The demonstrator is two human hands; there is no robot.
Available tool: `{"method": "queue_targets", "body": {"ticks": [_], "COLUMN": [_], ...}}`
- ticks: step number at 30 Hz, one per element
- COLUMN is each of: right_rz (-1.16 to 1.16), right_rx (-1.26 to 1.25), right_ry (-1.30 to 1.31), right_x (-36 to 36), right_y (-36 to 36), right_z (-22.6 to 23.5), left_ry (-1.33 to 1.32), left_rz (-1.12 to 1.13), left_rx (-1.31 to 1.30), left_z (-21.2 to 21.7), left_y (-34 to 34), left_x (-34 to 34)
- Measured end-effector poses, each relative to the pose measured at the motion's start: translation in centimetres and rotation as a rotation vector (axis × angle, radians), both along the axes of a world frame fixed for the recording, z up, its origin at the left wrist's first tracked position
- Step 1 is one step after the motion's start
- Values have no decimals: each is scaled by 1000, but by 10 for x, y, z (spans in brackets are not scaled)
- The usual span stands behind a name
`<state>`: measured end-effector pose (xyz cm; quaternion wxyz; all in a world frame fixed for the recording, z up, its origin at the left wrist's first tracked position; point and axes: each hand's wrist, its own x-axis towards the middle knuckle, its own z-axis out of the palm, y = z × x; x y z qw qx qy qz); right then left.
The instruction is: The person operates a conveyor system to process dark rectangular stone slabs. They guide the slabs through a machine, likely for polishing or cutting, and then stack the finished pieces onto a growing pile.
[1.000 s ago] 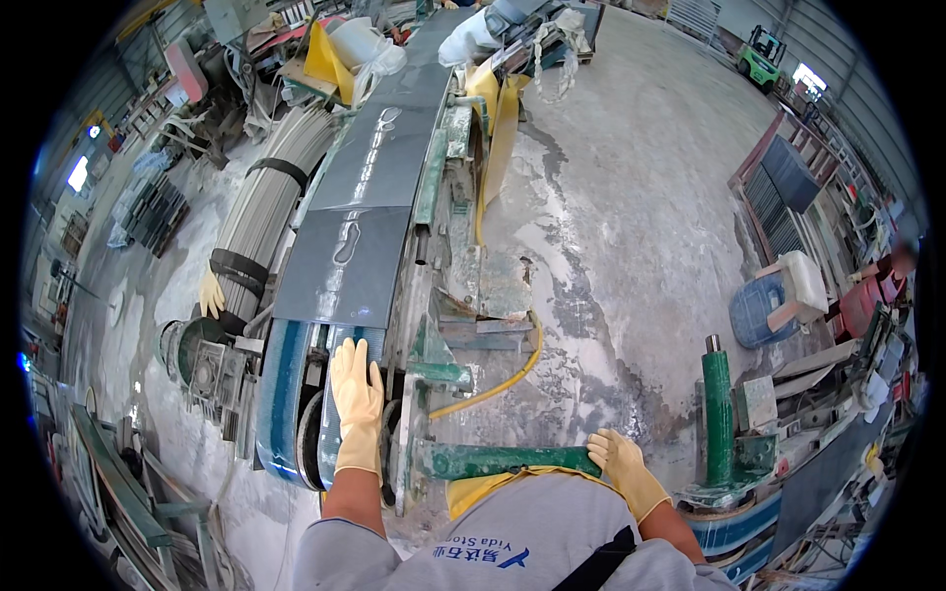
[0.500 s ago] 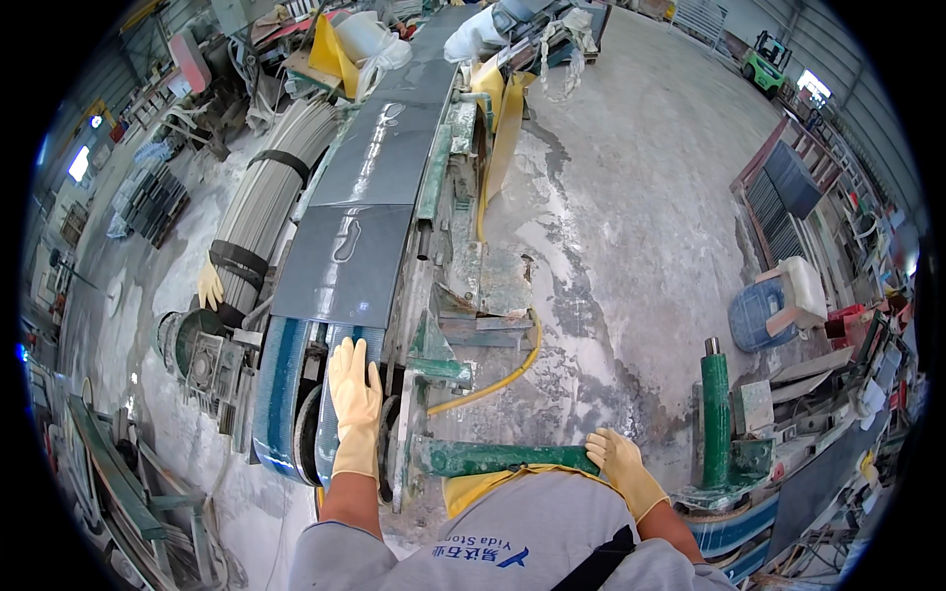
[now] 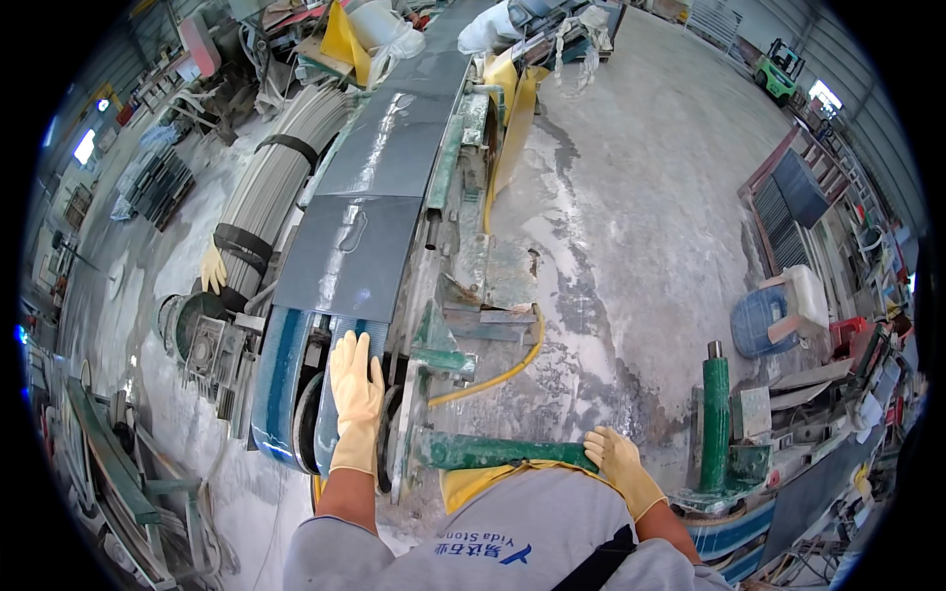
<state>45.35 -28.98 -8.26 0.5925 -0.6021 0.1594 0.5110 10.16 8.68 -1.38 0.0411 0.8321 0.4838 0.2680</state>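
Observation:
My left hand (image 3: 355, 389), in a cream rubber glove, lies flat with fingers stretched out over the blue conveyor belt (image 3: 281, 369). Its fingertips point at the near edge of a dark grey stone slab (image 3: 340, 261), just short of it. Puddles of water shine on this slab and on a second slab (image 3: 384, 148) beyond it, edge to edge in a row. My right hand (image 3: 613, 461), gloved alike, has its fingers curled over the right end of a green steel bar (image 3: 503, 453) in front of my waist; its palm is hidden.
Left of the conveyor lie a strapped bundle of pale strips (image 3: 266, 187), a spare glove (image 3: 212, 268) and a motor (image 3: 205, 345). At right stand a green post (image 3: 715, 424), a blue drum (image 3: 761, 323) and racked slabs (image 3: 778, 222). A yellow hose (image 3: 517, 372) loops on the floor.
The whole view has shifted slightly. Both hands keep their places on the belt and the bar. The slabs sit a touch higher in the picture; whether they moved is hard to say.

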Motion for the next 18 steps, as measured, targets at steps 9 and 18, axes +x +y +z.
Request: {"method": "queue_targets", "body": {"ticks": [9, 18], "right_rz": [16, 14], "right_rx": [52, 116], "right_ry": [90, 115], "right_x": [-1, 1], "right_y": [-13, -19], "right_z": [-20, -22], "left_ry": [8, 27], "left_rz": [0, 5], "left_rx": [-7, -10], "left_z": [1, 6], "left_y": [-5, -10], "left_x": [-3, -5]}}
